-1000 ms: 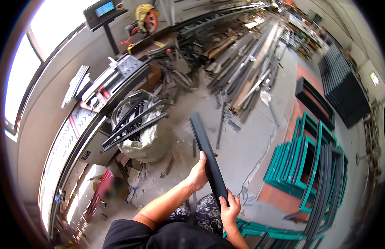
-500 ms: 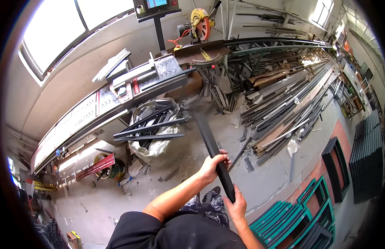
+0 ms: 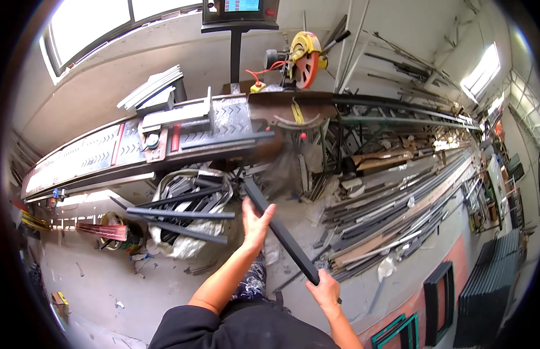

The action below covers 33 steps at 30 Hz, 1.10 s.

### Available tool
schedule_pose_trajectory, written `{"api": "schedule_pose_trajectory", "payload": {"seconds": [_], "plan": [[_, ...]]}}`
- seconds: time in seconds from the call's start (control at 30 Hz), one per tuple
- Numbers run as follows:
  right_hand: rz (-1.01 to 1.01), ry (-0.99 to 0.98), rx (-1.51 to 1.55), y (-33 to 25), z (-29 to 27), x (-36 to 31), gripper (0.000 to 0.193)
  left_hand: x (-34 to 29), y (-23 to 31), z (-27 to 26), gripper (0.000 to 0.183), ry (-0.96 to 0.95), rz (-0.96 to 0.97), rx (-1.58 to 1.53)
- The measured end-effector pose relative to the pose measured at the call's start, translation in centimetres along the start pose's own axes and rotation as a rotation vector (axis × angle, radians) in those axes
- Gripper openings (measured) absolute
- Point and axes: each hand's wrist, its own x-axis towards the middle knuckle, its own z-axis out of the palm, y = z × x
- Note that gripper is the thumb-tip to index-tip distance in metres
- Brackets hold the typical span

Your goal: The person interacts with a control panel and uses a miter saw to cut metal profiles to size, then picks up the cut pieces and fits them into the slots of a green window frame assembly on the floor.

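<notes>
A long dark grey metal profile (image 3: 284, 235) slants across the middle in front of me, its far end up and to the left. My left hand (image 3: 258, 224) holds it close to the far end, thumb along the near side and fingers partly hidden behind it. My right hand (image 3: 324, 289) is wrapped round the near end. Just left of the far end stands a white sack (image 3: 191, 247) full of dark offcuts, with several longer profiles (image 3: 183, 214) lying across its top.
Beyond the sack runs a long workbench (image 3: 113, 139), with a yellow and orange cut-off saw (image 3: 305, 61) and a screen on a stand (image 3: 238, 23) behind. At right lies a large pile of metal lengths (image 3: 392, 203). Dark frames (image 3: 439, 302) stand at the lower right.
My left hand has slid up the profile toward its far end, so my hands are farther apart. The view has shifted, and my right hand keeps its grip at the near end.
</notes>
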Motion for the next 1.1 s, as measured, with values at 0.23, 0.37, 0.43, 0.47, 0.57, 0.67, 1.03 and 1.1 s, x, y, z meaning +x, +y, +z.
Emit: {"api": "schedule_pose_trajectory", "payload": {"seconds": [0.23,0.37,0.43,0.47,0.57,0.67,1.03,1.1], "plan": [[-0.13,-0.113,-0.315,-1.1,-3.7,19.0,0.039,12.9,2.2,6.6,0.074,-0.794,0.919,0.953],[-0.294,-0.102,-0.334,-1.7,-5.2,28.2,0.038,19.4,-0.3,8.4,0.046,-0.916,0.879,1.101],[-0.273,-0.143,-0.272,-1.6,-5.1,32.4,0.037,22.8,0.8,9.5,0.034,-0.977,0.886,1.142],[-0.288,-0.145,-0.272,-1.7,-4.8,34.4,0.037,24.5,-0.1,9.7,0.02,-0.874,1.015,1.144],[-0.305,-0.232,-0.284,-3.1,-4.3,40.3,0.038,29.0,-1.0,10.3,0.013,-0.831,0.961,1.204],[-0.497,-0.031,-0.195,-5.3,-4.2,46.7,0.051,35.0,-2.7,10.8,0.008,-0.699,0.893,1.264],[-0.499,-0.278,0.032,-2.8,-1.3,56.6,0.028,55.6,-10.7,6.7,0.034,-0.416,0.385,1.441],[-0.488,-0.343,0.019,-2.2,-0.3,56.9,0.027,58.0,-11.3,6.4,0.033,-0.422,0.326,1.457]]}}
